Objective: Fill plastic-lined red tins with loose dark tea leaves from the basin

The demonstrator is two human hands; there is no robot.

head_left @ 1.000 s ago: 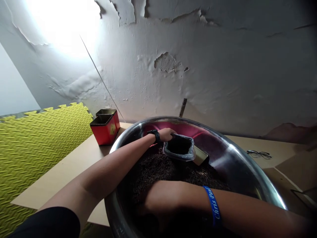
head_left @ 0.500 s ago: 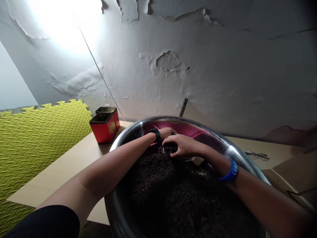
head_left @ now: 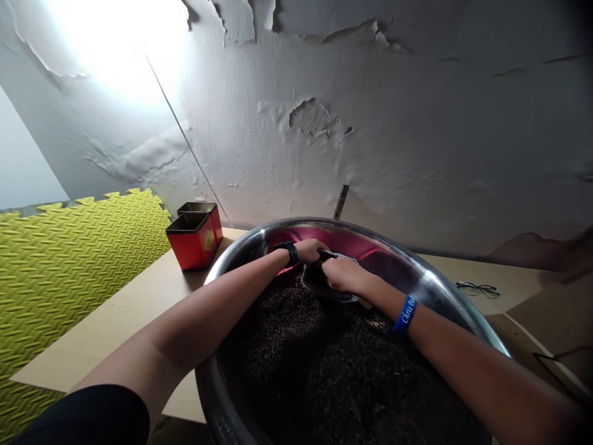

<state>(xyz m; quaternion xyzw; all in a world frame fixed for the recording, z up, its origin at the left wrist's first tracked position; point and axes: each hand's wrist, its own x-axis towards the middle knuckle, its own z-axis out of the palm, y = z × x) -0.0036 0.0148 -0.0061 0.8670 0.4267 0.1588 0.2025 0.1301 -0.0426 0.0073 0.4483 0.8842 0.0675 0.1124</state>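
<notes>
Count: two hands, one pouch, one steel bowl, two red tins, one pair of spectacles.

The left hand (head_left: pixel 309 250), with a black watch (head_left: pixel 290 252) on its wrist, is closed on the far rim of the pouch (head_left: pixel 317 288). The right hand (head_left: pixel 341 275), with a blue wristband (head_left: pixel 405 312) on its wrist, is laid over the pouch mouth with the fingers curled, and it appears to be clamped on the same rim. The pouch is stood inside the bowl (head_left: pixel 231 262), at the far side, on a heap of dark loose granules (head_left: pixel 324 364). The two open-topped tins (head_left: pixel 192 241) are set touching each other, just left of the bowl.

Bowl and tins are carried on a pale wooden bench (head_left: pixel 115 321). A yellow foam mat (head_left: pixel 69 247) is laid beyond its left edge. The white wall (head_left: pixel 417 154) behind is marked by blistered, peeling paint, and a thin cable (head_left: pixel 185 139) is run down it. The spectacles (head_left: pixel 477 288) are placed on the bench to the right of the bowl, well apart from the hands.

The pouch is mostly covered by the right hand, and its contents cannot be made out. The near rim of the bowl is cut off by the lower frame edge. A metal strip (head_left: pixel 341 201) behind the bowl is shown only in part.
</notes>
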